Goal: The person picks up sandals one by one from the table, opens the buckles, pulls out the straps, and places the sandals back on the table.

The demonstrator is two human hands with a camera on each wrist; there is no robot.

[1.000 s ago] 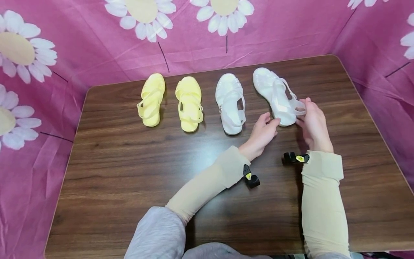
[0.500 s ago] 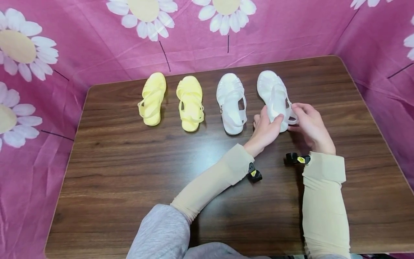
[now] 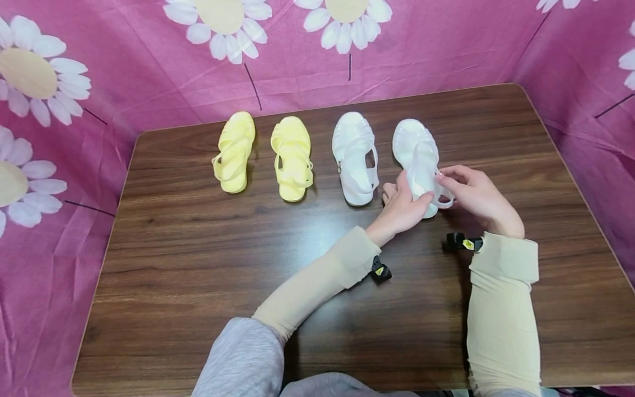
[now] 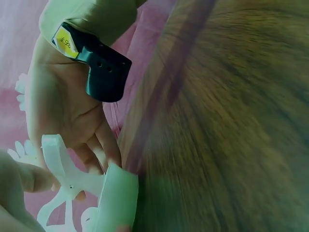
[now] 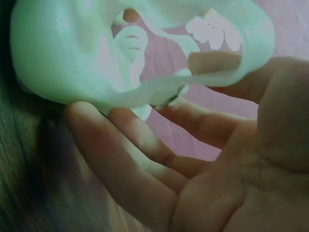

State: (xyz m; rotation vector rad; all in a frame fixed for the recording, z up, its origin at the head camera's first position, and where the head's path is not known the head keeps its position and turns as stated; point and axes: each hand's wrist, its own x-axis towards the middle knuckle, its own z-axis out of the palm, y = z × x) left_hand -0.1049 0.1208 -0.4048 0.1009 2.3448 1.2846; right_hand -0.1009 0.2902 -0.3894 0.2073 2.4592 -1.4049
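A white jelly sandal [image 3: 409, 137] lies at the right end of the row, toe toward the back of the table. My left hand [image 3: 399, 209] grips it near the heel, thumb toward the heel and fingers along its left side. At its right side, my right hand [image 3: 482, 197] pinches the ankle strap [image 5: 217, 79] by the metal buckle [image 5: 175, 95]. The strap loop stands out past the heel [image 4: 119, 198]. Just left of this pair of hands is a second white sandal [image 3: 353, 146], lying flat and untouched.
Two yellow jelly sandals [image 3: 235, 151] lie farther left, their toes also toward the back. All stand on a brown wood-grain table [image 3: 188, 264]. Pink cloth [image 3: 436, 49] with daisies hangs behind the table and at both sides.
The rightmost white sandal has moved toward the person and turned straighter. My left hand has gone from touching its heel to gripping it. My right hand has shifted to the strap by the buckle.
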